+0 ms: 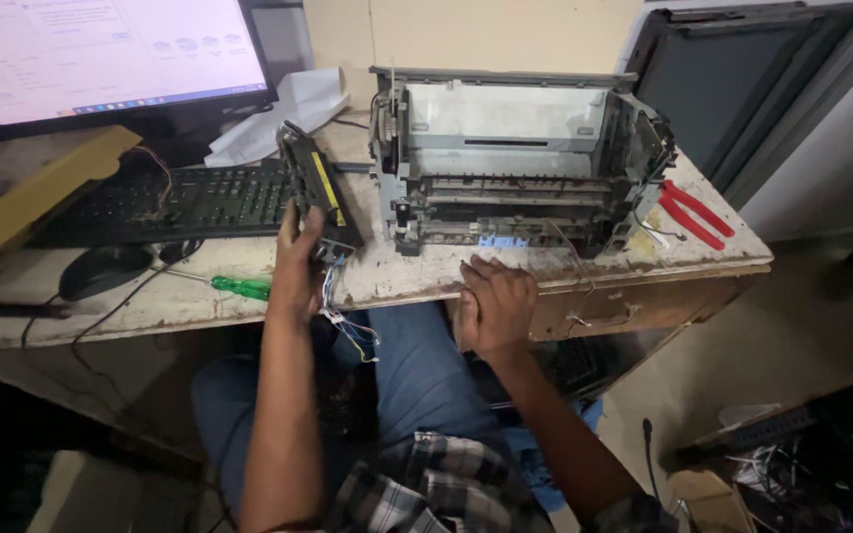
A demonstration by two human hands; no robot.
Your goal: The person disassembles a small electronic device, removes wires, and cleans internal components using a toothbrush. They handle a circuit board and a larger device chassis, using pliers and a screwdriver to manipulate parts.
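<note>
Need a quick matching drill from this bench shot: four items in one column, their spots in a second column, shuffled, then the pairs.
Items:
1. screwdriver with green handle
2. red-handled pliers
3. black keyboard
4. dark mouse

Spots:
A. right of the stripped printer frame, near the table's right end
B. below the monitor, left of the part with the yellow strip held by the left hand
C. near the table's front edge, just left of the left hand
D. in front of the keyboard's left half

Pairs: 1-C, 2-A, 3-B, 4-D
</note>
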